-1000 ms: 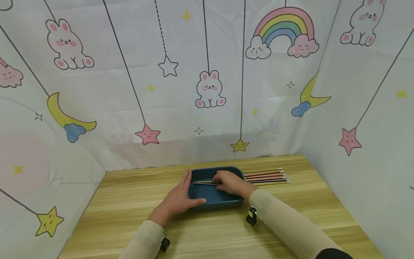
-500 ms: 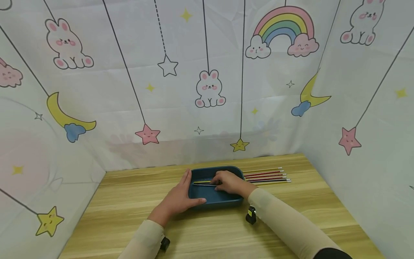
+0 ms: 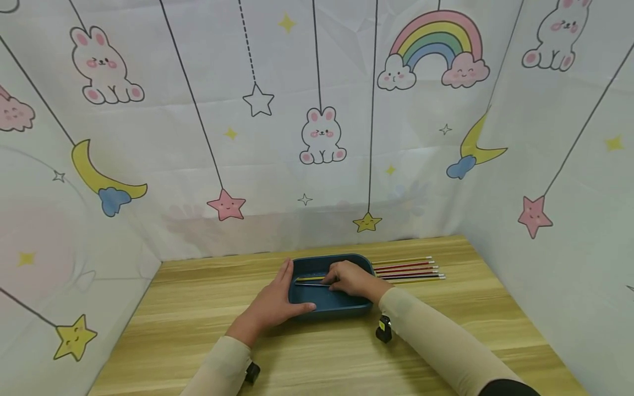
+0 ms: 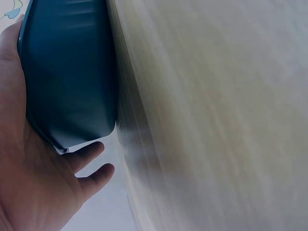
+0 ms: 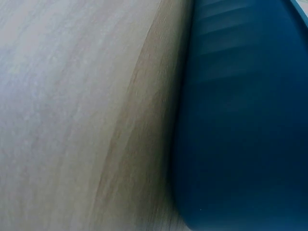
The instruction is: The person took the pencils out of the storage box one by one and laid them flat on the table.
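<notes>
A dark blue rectangular tray (image 3: 317,302) sits on the table. My left hand (image 3: 272,302) rests against its left end, fingers straight along that side and thumb over the near rim; the left wrist view has this hand (image 4: 38,183) around the tray's corner (image 4: 72,82). Inside the tray lies a yellow pencil (image 3: 309,278), and just in front of it a thin silvery pencil (image 3: 312,284). Reaching over the right side, my right hand (image 3: 351,279) pinches the silvery pencil, whose other end it hides. The right wrist view holds only the tray's outer wall (image 5: 240,134) and tabletop.
Several pencils (image 3: 408,269) with white eraser ends lie side by side, right of the tray, their left ends hidden behind it and the right hand. The wood-grain table (image 3: 208,297) meets a printed cloth backdrop (image 3: 267,170) behind and on both sides.
The silvery pencil has shifted slightly toward the near side, apart from the yellow one, with the right fingers moving a little left. The left hand and tray stay put.
</notes>
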The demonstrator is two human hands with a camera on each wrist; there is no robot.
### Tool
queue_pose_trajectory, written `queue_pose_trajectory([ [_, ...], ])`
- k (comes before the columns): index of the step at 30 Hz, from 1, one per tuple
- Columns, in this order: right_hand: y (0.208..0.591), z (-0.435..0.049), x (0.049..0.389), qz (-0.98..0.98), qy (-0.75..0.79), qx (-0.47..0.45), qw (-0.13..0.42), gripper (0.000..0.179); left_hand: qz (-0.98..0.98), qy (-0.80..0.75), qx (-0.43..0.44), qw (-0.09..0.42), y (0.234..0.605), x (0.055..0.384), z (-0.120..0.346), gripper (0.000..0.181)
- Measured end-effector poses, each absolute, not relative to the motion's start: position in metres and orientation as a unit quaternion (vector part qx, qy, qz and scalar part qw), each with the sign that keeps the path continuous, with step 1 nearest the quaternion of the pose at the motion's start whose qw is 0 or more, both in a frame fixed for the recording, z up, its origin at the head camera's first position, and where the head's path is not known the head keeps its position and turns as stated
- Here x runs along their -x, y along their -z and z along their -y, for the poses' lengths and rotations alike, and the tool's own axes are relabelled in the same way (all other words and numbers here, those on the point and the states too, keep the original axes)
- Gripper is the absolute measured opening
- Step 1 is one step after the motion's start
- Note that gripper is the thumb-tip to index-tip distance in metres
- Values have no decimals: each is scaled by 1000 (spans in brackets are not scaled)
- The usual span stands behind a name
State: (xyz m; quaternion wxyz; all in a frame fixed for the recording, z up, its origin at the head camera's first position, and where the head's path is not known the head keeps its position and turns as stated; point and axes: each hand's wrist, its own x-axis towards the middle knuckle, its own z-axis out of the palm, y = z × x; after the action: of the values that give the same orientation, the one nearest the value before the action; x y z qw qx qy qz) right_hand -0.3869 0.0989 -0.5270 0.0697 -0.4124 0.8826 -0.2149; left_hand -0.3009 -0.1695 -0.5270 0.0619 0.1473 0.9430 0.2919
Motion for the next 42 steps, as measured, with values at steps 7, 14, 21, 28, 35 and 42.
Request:
queue_pose_trajectory([
  [7,528,-99,386,-885,208,413,61,23,-943,-292,-148,61,529,302,170,129],
  [14,530,-99,385,-886,213,409,54,22,-943,-294,-147,62,529,302,170,131],
  [21,532,-99,384,-887,215,407,46,21,-942,-296,-148,62,529,301,170,131],
  [28,527,-100,382,-882,227,410,42,21,-941,-298,-149,61,526,300,170,130],
  [35,521,-101,379,-882,234,407,46,20,-941,-298,-149,59,526,300,170,131],
  [42,517,-102,379,-881,242,406,41,21,-942,-294,-148,58,526,300,170,132],
])
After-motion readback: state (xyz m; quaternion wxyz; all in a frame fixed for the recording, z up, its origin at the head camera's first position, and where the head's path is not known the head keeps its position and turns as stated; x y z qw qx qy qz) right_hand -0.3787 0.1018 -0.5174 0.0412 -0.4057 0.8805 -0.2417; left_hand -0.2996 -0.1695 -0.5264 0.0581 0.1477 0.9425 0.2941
